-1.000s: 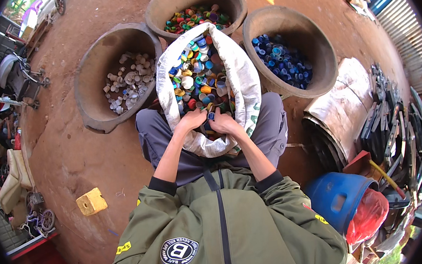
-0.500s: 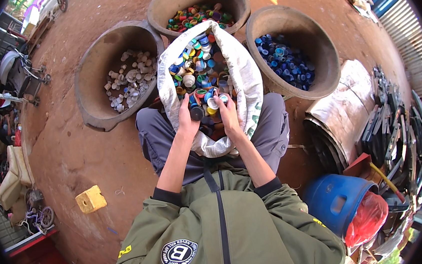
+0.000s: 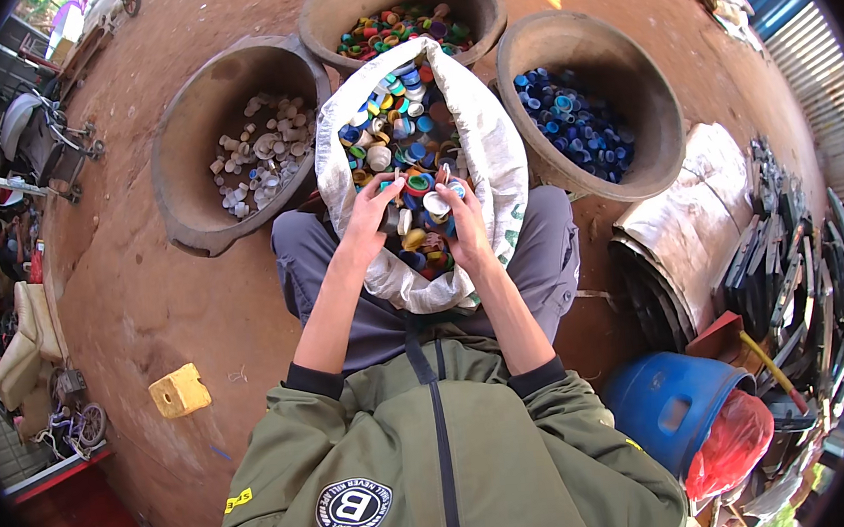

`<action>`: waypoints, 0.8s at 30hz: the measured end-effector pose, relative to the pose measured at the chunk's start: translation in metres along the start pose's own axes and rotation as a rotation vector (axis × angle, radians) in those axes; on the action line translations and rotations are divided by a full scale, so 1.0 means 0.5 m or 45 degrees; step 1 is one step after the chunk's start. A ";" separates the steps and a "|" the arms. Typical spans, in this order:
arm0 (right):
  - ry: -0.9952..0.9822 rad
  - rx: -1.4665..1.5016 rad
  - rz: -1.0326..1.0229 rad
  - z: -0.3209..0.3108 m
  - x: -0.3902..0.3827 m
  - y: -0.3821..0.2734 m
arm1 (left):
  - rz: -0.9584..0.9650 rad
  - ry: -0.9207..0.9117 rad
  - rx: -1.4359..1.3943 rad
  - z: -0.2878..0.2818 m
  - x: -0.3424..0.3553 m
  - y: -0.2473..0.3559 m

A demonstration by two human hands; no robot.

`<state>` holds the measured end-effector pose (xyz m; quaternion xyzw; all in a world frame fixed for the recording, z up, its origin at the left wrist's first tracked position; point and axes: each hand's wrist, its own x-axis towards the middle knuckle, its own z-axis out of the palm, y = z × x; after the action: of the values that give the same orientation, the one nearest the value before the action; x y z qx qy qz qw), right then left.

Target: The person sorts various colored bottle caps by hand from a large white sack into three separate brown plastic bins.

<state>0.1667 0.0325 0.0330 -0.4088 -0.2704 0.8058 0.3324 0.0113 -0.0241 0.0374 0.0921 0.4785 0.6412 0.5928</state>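
A white woven sack (image 3: 494, 147) stands open between my knees, its rim rolled down, with mixed-colour plastic bottle caps (image 3: 419, 151) inside. Over its near part, my left hand (image 3: 366, 218) pinches a small teal bottle cap (image 3: 387, 183) between thumb and fingers. My right hand (image 3: 467, 224) has its fingers closed on bottle caps, a white one (image 3: 436, 203) and a blue one (image 3: 457, 190) among them. Loose yellow, black and red caps lie below and between the hands. The palms of both hands are partly hidden.
Three wide brown tubs surround the sack: pale caps in the left tub (image 3: 178, 174), red, green and yellow ones in the far tub (image 3: 321, 21), blue ones in the right tub (image 3: 665, 112). A yellow block (image 3: 180, 391) lies left; a blue barrel (image 3: 655, 404) lies right.
My left hand has moved up and slightly left, its fingers now pinched on a small cap. The dark cap near it is gone from its grasp. My right hand has shifted slightly right.
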 end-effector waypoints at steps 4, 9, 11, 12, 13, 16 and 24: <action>-0.002 -0.080 -0.054 -0.013 -0.001 0.003 | 0.152 0.025 0.518 -0.008 0.000 0.026; -0.038 -0.161 -0.054 -0.011 -0.007 0.000 | 0.405 0.094 1.275 -0.004 -0.003 0.035; -0.053 -0.202 -0.049 -0.014 -0.008 0.003 | 0.657 0.121 1.487 0.003 -0.008 0.030; -0.049 -0.245 -0.066 -0.006 -0.019 -0.005 | 0.828 0.144 1.566 0.007 -0.008 0.029; -0.046 -0.328 -0.126 -0.008 -0.018 -0.001 | 1.001 0.166 1.641 0.010 -0.008 0.028; -0.045 -0.565 -0.329 -0.007 -0.013 0.010 | 0.485 0.249 0.843 -0.005 0.004 -0.009; -0.114 -0.710 -0.544 0.005 -0.026 -0.008 | -0.176 -0.312 -1.061 -0.036 0.002 -0.089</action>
<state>0.1717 0.0247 0.0432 -0.3824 -0.5738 0.6303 0.3568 0.0285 -0.0395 -0.0045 -0.1119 0.1102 0.7226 0.6732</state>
